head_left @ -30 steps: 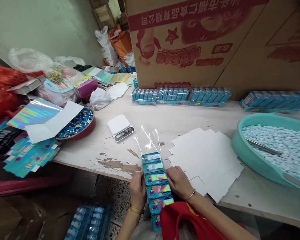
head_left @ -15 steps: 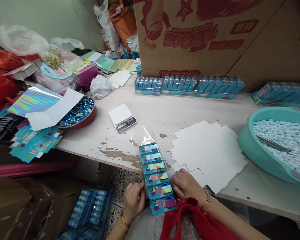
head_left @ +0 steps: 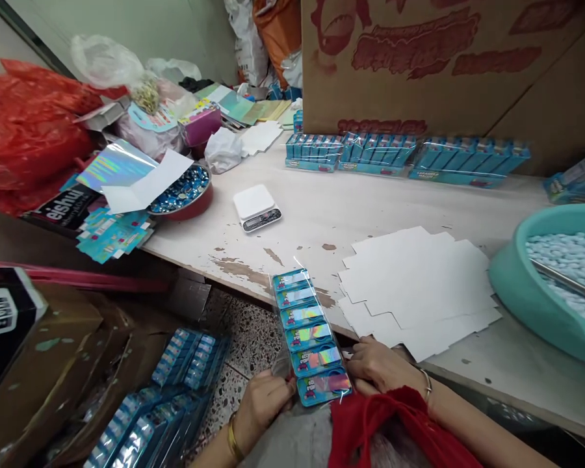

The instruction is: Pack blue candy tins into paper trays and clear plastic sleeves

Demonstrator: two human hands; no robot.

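Note:
A row of several small blue boxes in a clear plastic wrapper, one pack [head_left: 308,316], leans at the table's front edge with its near end at my lap. My left hand [head_left: 264,398] is closed at the pack's lower left side, its fingers pinching the loose clear plastic. On the other side, my right hand [head_left: 383,369] is closed against the lower right side of the wrapper; its fingertips are partly hidden. To the right of the pack lie overlapping white card sheets [head_left: 419,279]. Beyond the pack stands a small white digital scale [head_left: 255,203].
Wrapped packs [head_left: 376,153] line the back beside a large cardboard carton [head_left: 419,78]. A teal basin [head_left: 526,292] of pale candies with a metal scoop stands right. A red bowl [head_left: 202,203] of blue pieces is left. More packs [head_left: 175,357] lie below, near cartons [head_left: 68,325].
The camera view has turned left and down, showing more of the packs below. My left hand has moved lower along the pack, and the plastic at its far end has drawn closer to the boxes.

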